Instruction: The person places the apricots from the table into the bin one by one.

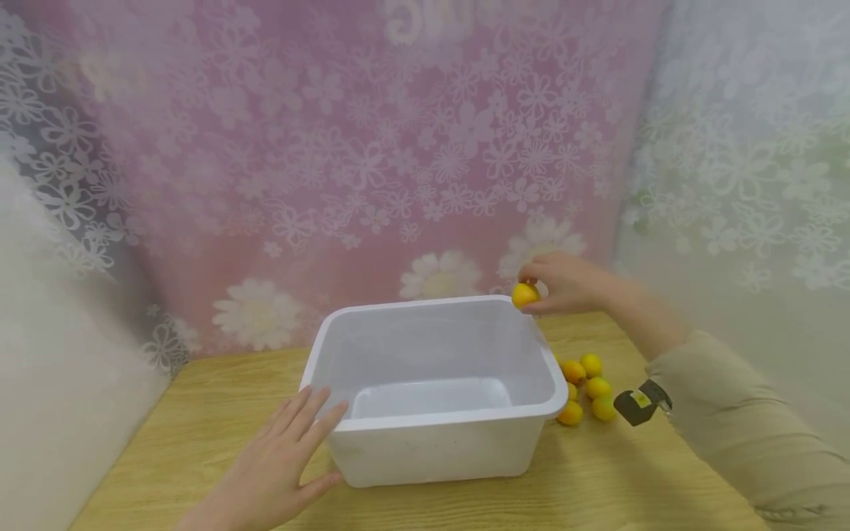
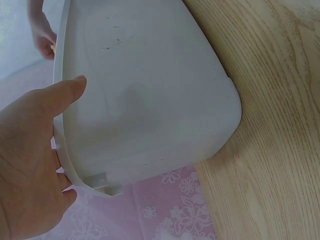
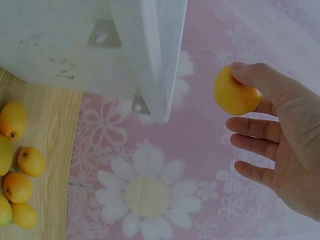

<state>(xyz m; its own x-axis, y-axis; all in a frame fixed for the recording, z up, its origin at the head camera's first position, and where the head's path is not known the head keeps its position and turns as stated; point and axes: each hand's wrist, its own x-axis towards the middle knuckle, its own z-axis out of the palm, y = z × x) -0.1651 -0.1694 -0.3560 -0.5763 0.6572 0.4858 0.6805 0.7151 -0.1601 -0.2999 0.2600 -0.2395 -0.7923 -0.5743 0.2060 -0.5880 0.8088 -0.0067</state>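
floral pink backdrop (image 1: 319, 158), right hand (image 1: 569, 282) pinching a yellow-orange fruit (image 1: 524, 296) by the white tub (image 1: 434, 451), left hand (image 1: 282, 451) spread at its corner, and tbh slack pinching could drop fruit outside.

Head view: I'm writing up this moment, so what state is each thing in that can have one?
White tub: upright on the wooden table, open-topped.
Held yellow-orange fruit: lifted off the table.
Other yellow-orange fruits: lying clustered on the table, right of the tub.
Left hand: fingers extended at the tub's rim.
Right hand: pinching the held fruit.
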